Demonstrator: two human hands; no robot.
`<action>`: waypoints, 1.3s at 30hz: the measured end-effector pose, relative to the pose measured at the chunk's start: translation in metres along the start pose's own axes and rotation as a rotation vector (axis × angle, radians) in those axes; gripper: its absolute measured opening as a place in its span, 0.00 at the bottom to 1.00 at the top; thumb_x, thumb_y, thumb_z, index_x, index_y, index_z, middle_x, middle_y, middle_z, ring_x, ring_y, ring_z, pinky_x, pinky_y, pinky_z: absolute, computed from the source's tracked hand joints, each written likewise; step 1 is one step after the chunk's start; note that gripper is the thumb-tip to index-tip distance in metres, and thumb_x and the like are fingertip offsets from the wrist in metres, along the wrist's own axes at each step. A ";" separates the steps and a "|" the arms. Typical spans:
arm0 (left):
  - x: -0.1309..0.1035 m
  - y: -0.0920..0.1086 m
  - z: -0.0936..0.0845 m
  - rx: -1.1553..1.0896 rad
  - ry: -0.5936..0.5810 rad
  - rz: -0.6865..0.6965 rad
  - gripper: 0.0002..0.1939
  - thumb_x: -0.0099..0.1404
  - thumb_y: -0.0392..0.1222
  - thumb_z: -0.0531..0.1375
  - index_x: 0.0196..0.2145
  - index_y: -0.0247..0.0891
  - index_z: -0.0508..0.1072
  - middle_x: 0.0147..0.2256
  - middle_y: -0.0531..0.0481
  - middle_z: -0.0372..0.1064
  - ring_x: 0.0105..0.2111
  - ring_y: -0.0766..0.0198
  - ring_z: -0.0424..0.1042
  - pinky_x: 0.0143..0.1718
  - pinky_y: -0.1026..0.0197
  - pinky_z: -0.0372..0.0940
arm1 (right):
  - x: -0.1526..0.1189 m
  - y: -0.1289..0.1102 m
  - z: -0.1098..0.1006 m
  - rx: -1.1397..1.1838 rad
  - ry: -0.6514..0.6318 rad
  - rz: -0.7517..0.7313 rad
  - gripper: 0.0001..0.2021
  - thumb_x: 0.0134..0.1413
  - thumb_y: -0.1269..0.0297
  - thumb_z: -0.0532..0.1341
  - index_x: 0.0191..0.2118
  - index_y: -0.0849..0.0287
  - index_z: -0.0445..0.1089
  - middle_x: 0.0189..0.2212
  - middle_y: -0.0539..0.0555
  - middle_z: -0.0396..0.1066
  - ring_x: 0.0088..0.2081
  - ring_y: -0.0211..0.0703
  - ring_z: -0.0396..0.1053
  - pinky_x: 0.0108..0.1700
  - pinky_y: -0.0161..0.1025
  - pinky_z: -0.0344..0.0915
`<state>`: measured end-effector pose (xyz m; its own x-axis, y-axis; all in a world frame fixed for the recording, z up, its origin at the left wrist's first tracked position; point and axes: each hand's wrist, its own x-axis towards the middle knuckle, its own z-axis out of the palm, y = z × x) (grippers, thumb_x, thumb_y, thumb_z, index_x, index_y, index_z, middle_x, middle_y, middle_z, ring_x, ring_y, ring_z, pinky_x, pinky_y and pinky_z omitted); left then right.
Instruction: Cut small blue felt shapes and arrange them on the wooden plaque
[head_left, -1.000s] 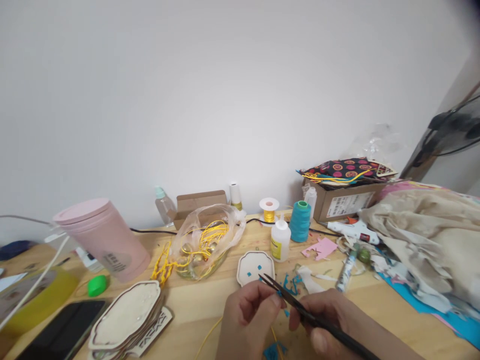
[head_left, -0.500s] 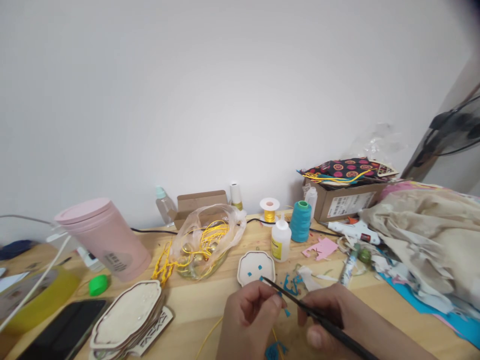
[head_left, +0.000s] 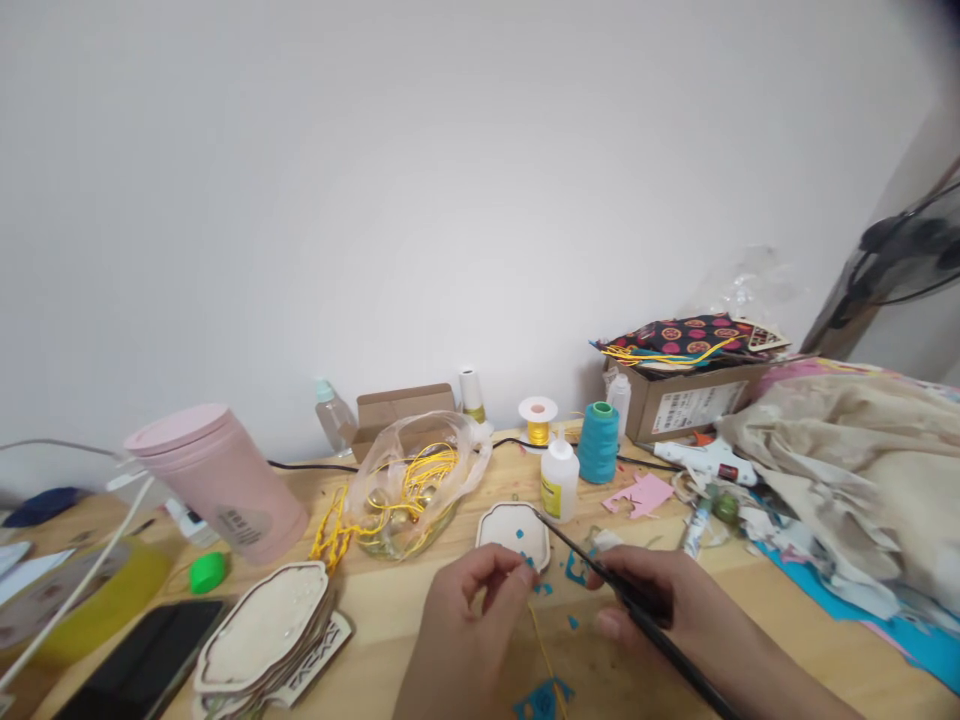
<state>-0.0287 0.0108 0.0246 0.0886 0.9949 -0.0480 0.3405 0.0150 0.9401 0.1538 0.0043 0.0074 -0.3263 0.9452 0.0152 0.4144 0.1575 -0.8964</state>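
Observation:
My left hand (head_left: 480, 610) is closed in a pinch, with a small blue piece (head_left: 529, 562) showing at the fingertips. Just beyond it lies a white scalloped plaque (head_left: 504, 522) with a dark rim; small blue bits rest on it. Long black tweezers (head_left: 630, 592) are held in my right hand (head_left: 667, 610), their tip over the plaque's right edge. Blue cut-out scraps (head_left: 576, 568) lie between the two hands. Nearer the front, a larger blue cut-out (head_left: 541, 700) sits under a thin yellow cord (head_left: 541, 650).
Behind the plaque stand a glue bottle (head_left: 559, 482), a teal thread cone (head_left: 598, 445) and a yellow wire spool (head_left: 538, 422). To the left are stacked plaques (head_left: 262, 625), a phone (head_left: 142, 660) and a pink tumbler (head_left: 225, 485). Rightward, a glue gun (head_left: 709, 460) lies near piled fabric (head_left: 847, 480).
My left hand has moved left, away from the right hand. The tweezers' tip has risen from the left fingertips to the plaque's right edge.

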 end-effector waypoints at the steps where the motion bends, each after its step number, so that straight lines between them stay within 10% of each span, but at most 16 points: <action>1: 0.004 -0.002 -0.005 0.135 -0.004 0.041 0.10 0.55 0.42 0.52 0.23 0.35 0.68 0.22 0.51 0.65 0.26 0.62 0.63 0.28 0.65 0.57 | 0.001 0.001 0.000 -0.038 0.008 0.003 0.08 0.44 0.62 0.59 0.30 0.62 0.66 0.18 0.44 0.52 0.21 0.36 0.49 0.20 0.31 0.47; 20: 0.072 -0.008 -0.034 0.730 -0.182 0.069 0.10 0.49 0.40 0.53 0.13 0.37 0.66 0.13 0.58 0.55 0.17 0.67 0.56 0.18 0.66 0.45 | 0.000 0.007 -0.002 -0.219 0.031 -0.061 0.06 0.45 0.63 0.58 0.23 0.58 0.63 0.18 0.44 0.54 0.21 0.37 0.54 0.21 0.31 0.49; 28: 0.006 -0.012 -0.023 0.613 -0.195 0.061 0.10 0.55 0.42 0.52 0.28 0.39 0.72 0.24 0.51 0.68 0.26 0.61 0.65 0.27 0.64 0.57 | 0.000 0.002 -0.001 -0.178 0.049 -0.042 0.05 0.45 0.63 0.59 0.26 0.58 0.66 0.19 0.46 0.59 0.23 0.39 0.57 0.22 0.32 0.52; 32: -0.031 -0.026 0.001 0.689 -0.183 0.109 0.11 0.42 0.40 0.64 0.27 0.37 0.74 0.30 0.45 0.68 0.32 0.54 0.64 0.34 0.58 0.58 | -0.001 0.003 0.000 -0.188 0.068 -0.063 0.03 0.45 0.65 0.59 0.27 0.58 0.67 0.20 0.46 0.61 0.22 0.39 0.58 0.22 0.32 0.53; 39: -0.032 -0.018 0.004 0.685 -0.286 -0.009 0.07 0.45 0.36 0.61 0.27 0.36 0.73 0.29 0.46 0.69 0.31 0.57 0.65 0.33 0.60 0.57 | 0.000 0.003 0.003 -0.243 0.064 -0.083 0.03 0.45 0.66 0.58 0.28 0.59 0.66 0.20 0.46 0.59 0.22 0.39 0.57 0.22 0.33 0.52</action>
<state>-0.0341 -0.0216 0.0079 0.2915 0.9290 -0.2281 0.8415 -0.1356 0.5230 0.1523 0.0036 0.0032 -0.3161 0.9412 0.1193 0.5831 0.2919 -0.7581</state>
